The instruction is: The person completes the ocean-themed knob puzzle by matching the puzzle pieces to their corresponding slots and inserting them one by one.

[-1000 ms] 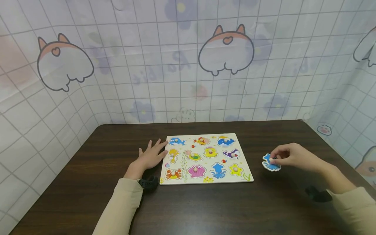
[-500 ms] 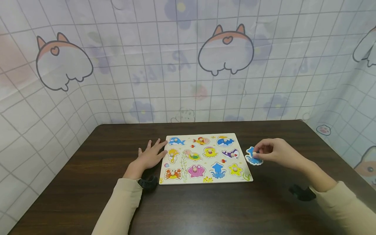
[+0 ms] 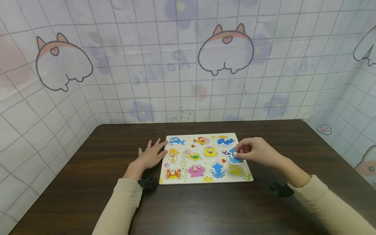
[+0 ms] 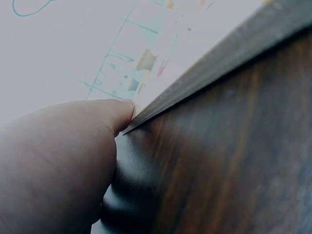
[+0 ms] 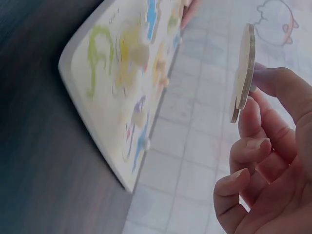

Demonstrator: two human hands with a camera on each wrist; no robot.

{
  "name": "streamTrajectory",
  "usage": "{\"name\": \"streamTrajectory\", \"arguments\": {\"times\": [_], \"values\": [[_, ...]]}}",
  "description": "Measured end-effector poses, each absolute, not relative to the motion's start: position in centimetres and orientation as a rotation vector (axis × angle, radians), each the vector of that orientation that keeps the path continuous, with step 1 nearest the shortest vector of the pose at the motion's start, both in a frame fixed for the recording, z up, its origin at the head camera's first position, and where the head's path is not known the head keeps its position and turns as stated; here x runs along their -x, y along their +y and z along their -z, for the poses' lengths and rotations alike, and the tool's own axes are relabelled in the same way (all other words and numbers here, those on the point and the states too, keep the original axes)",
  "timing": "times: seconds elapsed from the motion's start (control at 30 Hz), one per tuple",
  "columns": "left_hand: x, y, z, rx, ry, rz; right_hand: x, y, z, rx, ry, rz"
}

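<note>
My right hand (image 3: 258, 152) pinches the white knob of a blue squid puzzle piece (image 3: 234, 156) between thumb and fingers. The piece hangs above the right side of the wooden sea-animal puzzle board (image 3: 205, 179), covering part of the purple whale piece. In the right wrist view that squid piece (image 5: 245, 70) shows its thin edge, apart from the board (image 5: 80, 80). On the board's front row lies a blue squid picture (image 3: 218, 170) without a knob. My left hand (image 3: 150, 158) lies flat with fingers spread, its fingertips touching the board's left edge.
Several knobbed pieces sit in the board, among them a crab (image 3: 173, 174), a pink shell (image 3: 196, 171) and a yellow starfish (image 3: 235, 170). The dark wooden table (image 3: 205, 209) extends around the board. A patterned cloth (image 3: 176, 81) hangs behind and beside the table.
My right hand has carried the squid piece leftward, from over the table right of the board to over the board's right side. The left hand and board have stayed in place.
</note>
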State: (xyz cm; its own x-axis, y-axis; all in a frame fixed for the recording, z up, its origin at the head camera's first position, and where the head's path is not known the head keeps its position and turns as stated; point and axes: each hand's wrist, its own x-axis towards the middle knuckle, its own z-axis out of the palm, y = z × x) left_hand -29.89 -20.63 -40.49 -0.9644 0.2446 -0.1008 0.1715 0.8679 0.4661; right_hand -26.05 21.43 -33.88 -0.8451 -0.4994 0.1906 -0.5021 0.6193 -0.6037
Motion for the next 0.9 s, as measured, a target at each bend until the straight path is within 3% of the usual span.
{"name": "streamTrajectory", "arguments": {"times": [0.9], "values": [[29.9, -20.7, 40.6, -0.336, 2.886, -0.706, 26.9, 16.0, 35.8, -1.071, -3.004, -0.833]]}}
